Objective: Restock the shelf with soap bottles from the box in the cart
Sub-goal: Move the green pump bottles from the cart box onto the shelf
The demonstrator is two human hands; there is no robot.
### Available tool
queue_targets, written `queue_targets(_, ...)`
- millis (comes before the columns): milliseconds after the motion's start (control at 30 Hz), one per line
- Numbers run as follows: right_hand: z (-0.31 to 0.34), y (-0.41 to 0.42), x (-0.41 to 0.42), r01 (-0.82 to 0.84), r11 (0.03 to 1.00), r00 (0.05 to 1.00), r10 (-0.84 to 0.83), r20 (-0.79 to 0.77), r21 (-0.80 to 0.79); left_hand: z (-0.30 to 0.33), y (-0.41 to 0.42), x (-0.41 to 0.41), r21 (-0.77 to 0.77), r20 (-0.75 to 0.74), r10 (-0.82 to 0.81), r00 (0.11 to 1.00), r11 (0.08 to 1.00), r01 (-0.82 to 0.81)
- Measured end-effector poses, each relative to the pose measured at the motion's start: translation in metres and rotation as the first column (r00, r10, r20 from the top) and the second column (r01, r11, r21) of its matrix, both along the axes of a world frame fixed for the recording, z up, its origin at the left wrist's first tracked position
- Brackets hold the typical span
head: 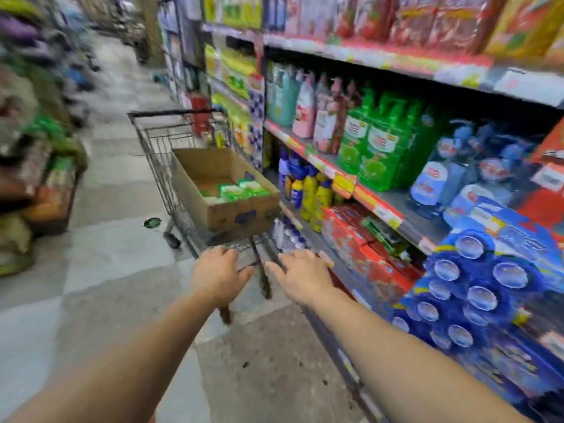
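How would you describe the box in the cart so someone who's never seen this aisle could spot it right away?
Find the wire shopping cart standing in the aisle beside the shelves on the right. The cardboard box sits in its basket, top open, with green packs inside. It is the only plain brown carton here; the boxes on the shelves are red or blue.

Both hands reach forward toward the near end of a wire cart (158,141), the left hand (218,274) and right hand (302,277) with fingers spread, holding nothing. A cardboard box (238,213) in the cart holds green soap bottles (241,190). The shelf (381,209) at the right carries matching green bottles (378,151).
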State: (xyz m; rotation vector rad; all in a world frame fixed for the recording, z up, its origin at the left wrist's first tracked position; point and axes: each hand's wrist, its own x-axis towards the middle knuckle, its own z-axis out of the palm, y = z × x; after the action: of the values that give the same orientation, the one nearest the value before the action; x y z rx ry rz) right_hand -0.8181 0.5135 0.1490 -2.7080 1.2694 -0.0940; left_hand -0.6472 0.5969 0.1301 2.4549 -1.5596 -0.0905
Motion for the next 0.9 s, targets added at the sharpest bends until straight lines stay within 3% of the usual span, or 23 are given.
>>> queue_targets(300, -0.021, -0.061, 0.123, -0.11, 0.989, 0.994, 0.11, 0.006, 0.098, -0.012, -0.026, 0.105, 0.018, -0.046, 0.168, 0.985, 0.986, -0.167)
queue_targets(700, -0.029, -0.297, 0.225, -0.051, 0.986, 0.999, 0.049, 0.02, 0.156, -0.013, -0.241, 0.214, 0.05, -0.144, 0.292, 0.946, 0.956, -0.288)
queue_targets(900, -0.049, -0.35, 0.26, -0.013, 0.966, 0.998, 0.028, -0.054, 0.257, -0.031, -0.301, 0.259, 0.122, -0.218, 0.34, 0.915, 0.94, -0.32)
